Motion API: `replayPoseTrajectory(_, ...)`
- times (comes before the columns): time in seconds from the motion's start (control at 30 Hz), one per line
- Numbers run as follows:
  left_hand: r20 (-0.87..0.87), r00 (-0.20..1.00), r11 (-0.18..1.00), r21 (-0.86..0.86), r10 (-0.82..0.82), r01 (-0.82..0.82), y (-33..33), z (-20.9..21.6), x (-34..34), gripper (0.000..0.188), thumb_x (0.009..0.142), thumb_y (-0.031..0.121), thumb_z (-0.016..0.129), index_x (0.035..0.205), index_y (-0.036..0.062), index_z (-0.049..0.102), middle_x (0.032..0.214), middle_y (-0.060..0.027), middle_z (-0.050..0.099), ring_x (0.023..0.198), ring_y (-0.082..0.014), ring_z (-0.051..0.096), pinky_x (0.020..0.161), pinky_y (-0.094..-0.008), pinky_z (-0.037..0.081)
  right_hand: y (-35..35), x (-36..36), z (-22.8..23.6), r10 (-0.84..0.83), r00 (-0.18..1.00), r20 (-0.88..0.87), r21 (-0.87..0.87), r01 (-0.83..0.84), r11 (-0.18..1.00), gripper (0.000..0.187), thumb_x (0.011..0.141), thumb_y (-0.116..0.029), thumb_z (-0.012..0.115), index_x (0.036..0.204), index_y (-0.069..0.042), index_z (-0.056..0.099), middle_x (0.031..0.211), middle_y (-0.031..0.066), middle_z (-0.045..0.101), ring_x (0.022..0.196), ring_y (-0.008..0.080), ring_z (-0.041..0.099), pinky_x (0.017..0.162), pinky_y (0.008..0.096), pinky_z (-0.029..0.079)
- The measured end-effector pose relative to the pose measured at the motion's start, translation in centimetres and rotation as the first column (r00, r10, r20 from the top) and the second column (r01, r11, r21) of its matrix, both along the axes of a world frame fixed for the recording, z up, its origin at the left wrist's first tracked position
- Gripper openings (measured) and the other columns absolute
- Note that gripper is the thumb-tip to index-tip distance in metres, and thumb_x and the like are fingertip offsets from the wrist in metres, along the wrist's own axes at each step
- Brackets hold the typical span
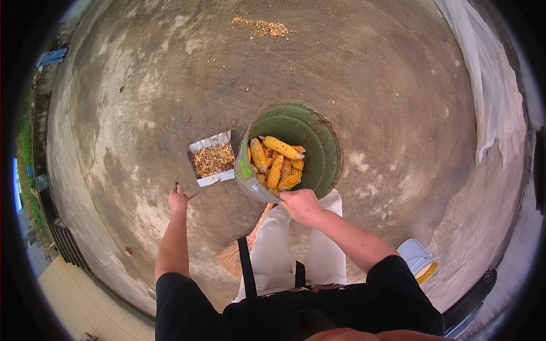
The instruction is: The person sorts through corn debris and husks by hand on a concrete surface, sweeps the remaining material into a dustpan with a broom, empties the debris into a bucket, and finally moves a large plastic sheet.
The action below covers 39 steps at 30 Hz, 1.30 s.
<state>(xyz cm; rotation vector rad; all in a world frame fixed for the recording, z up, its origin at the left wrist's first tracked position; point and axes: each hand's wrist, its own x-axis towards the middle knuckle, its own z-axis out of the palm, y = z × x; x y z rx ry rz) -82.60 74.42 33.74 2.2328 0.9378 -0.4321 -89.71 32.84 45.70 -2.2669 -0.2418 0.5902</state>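
My left hand [178, 199] is closed around the handle of a metal dustpan [207, 182]. Brown and yellow corn kernels [213, 161] fill the pan, close to the left side of a round container. My right hand [303, 207] grips the near rim of a pale grey bucket [257, 191] with a green patch on its side. Several yellow corn cobs [275, 170] lie in it. Beyond and around its right side is the wall of a green drum [321, 145]; whether the bucket sits inside the drum or over it, I cannot tell.
A straw broom [232, 258] lies by my left leg. On the concrete floor [170, 74], a patch of loose kernels [267, 28] is scattered ahead. A whitish plastic sheet [492, 85] hangs or lies at far right. A white bucket [417, 257] lies tipped at lower right.
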Motion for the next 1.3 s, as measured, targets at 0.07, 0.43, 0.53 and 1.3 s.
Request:
replayPoseTrajectory(0.07, 0.153, 0.927, 0.875, 0.411, -0.343, 0.256, -0.3, 1.3, 0.3, 0.022, 0.083, 0.016, 0.053, 0.098, -0.0005, 0.052, 0.082, -0.0141, 0.056, 0.074, -0.0266, 0.055, 0.067, -0.0362, 0.046, 3.4, 0.8, 0.0, 0.065, 0.998, 0.006, -0.007, -0.065, 0.998, 0.016, 0.081, -0.022, 0.051, 0.074, -0.007, 0.051, 0.063, 0.0129, 0.057, 0.063, 0.0313, 0.058, 0.058, 0.0438, 0.045)
replayPoseTrajectory(0.43, -0.479, 0.673, 0.471, -0.483, 0.564, -0.738, -14.6, -7.8, -9.2, 0.045, 0.088, 0.043, 0.043, 0.096, -0.0004, 0.052, 0.068, -0.0046, 0.054, 0.055, -0.0188, 0.058, 0.048, -0.0349, 0.054, -1.9, 23.6, -4.5, 0.336, 0.845, -0.416, 0.291, -0.226, 0.929, 0.020, 0.079, -0.023, 0.055, 0.074, -0.004, 0.053, 0.063, 0.0167, 0.053, 0.060, 0.0291, 0.056, 0.058, 0.0380, 0.043)
replayPoseTrajectory(0.53, -0.499, 0.654, 0.522, -0.394, 0.569, -0.756, -16.0, -8.6, -3.3, 0.040, 0.089, 0.037, 0.045, 0.091, -0.0026, 0.051, 0.063, -0.0055, 0.052, 0.051, -0.0177, 0.056, 0.044, -0.0318, 0.053, -3.6, 31.4, -13.1, 0.157, 0.721, -0.675, 0.316, 0.091, 0.944, 0.023, 0.080, -0.024, 0.060, 0.087, -0.002, 0.060, 0.072, 0.0081, 0.060, 0.067, 0.0120, 0.053, 0.062, 0.0308, 0.043)
replayPoseTrajectory(1.3, -0.313, 0.689, 0.477, -0.536, 0.654, -0.697, -28.6, -3.4, 16.6, 0.023, 0.090, 0.027, 0.046, 0.086, 0.0041, 0.049, 0.057, -0.0049, 0.055, 0.039, -0.0118, 0.050, 0.031, -0.0231, 0.037, -13.1, 52.4, -31.6, -0.018, 0.704, -0.710, 0.294, 0.320, 0.900, 0.039, 0.073, -0.025, 0.067, 0.102, -0.001, 0.060, 0.092, 0.0056, 0.063, 0.083, 0.0146, 0.057, 0.076, 0.0275, 0.044)
